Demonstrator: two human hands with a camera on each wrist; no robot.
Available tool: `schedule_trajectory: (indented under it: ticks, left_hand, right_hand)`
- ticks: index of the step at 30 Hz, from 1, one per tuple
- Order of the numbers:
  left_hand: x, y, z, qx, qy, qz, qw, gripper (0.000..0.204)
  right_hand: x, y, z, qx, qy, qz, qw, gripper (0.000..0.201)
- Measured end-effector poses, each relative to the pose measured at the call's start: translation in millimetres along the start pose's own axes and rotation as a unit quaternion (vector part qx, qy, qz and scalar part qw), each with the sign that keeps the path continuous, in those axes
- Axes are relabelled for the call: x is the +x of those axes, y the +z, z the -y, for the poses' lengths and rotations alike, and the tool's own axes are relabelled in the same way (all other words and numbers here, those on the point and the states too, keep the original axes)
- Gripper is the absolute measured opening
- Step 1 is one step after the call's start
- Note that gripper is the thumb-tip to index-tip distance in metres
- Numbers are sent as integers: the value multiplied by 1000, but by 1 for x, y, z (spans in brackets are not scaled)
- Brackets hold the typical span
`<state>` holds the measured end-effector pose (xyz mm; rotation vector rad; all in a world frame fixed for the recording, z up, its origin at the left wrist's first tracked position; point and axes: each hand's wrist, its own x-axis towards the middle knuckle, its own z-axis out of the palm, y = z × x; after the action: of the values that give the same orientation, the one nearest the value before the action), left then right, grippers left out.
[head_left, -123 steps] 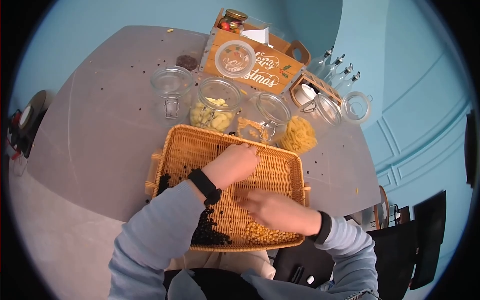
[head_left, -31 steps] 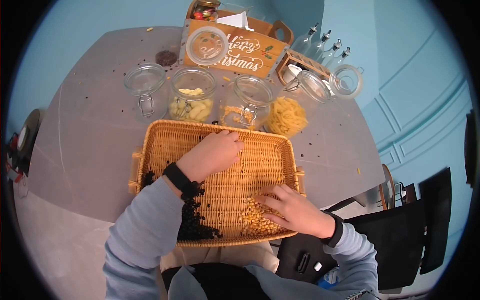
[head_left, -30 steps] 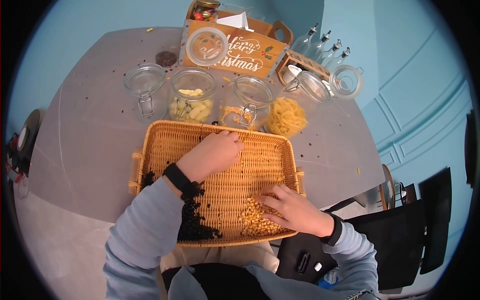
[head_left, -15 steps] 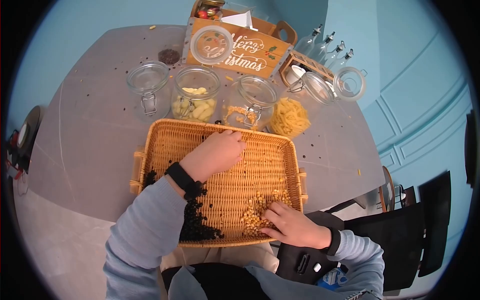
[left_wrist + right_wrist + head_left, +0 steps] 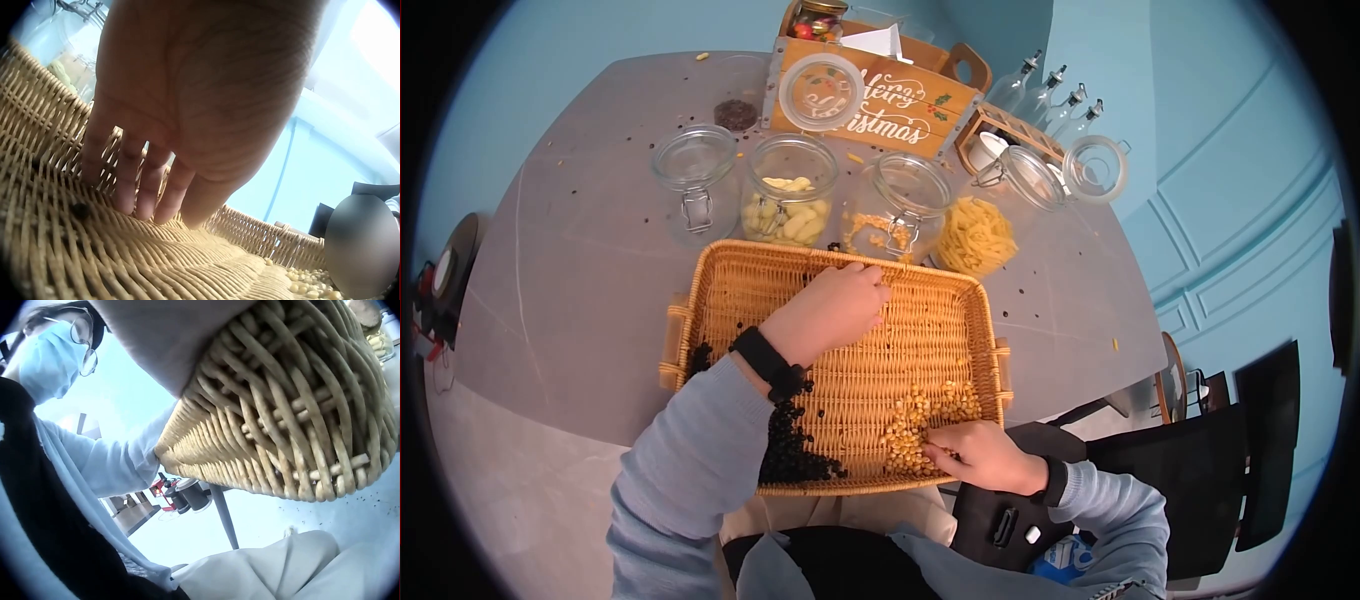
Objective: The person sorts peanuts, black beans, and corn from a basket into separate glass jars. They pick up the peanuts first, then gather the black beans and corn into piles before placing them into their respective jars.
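A wicker basket (image 5: 855, 400) lies before me, with black beans (image 5: 792, 450) heaped in its near left part and corn kernels (image 5: 912, 412) in its near right corner. My left hand (image 5: 825, 312) reaches over the beans to the far side. Its fingers stretch down to the woven floor beside the far wall, and nothing shows in its palm (image 5: 187, 106). At the near right corner my right hand (image 5: 988, 458) has curled fingers, thumb and fingertips pinching among the kernels. In the right wrist view the basket's wall (image 5: 281, 419) hides those fingertips.
Beyond the basket stand open clip-top jars: an empty-looking one (image 5: 698, 185), one with pale yellow pieces (image 5: 790, 212), one with some kernels (image 5: 895, 215) and one with pasta (image 5: 977, 238). A wooden crate (image 5: 885, 95) and glass bottles (image 5: 1050, 95) stand behind. Stray beans dot the table (image 5: 570, 270).
My right hand has come from mid-basket to the near right corner, its fingers lately drawn closer together. More kernels show along the right wall. The left hand stays at the far side.
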<state>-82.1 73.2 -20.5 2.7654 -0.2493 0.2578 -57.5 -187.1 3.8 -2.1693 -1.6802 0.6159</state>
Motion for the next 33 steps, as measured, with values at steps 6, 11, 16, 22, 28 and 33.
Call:
schedule_trajectory:
  ticks: [6, 11, 16, 22, 28, 33]
  left_hand:
    - [0, 2, 0, 1, 0, -6, 1000, 23]
    - [0, 2, 0, 0, 1, -11, 1000, 23]
    - [0, 1, -2, 6, -11, 4, 1000, 24]
    - [2, 6, 0, 27, -8, 8, 1000, 27]
    - [3, 6, -1, 27, -7, 8, 1000, 28]
    - [3, 3, -2, 17, -19, 32, 999, 30]
  right_hand:
    - [0, 1, 3, -41, 46, -18, 998, 24]
    - [6, 0, 5, -61, 53, -26, 996, 26]
    - [10, -11, 13, -28, 50, -53, 997, 27]
    - [25, -48, 33, -15, 52, -73, 996, 26]
    - [66, -85, 30, -27, 66, -167, 983, 26]
    - [99, -115, 23, 16, 74, -292, 953, 29]
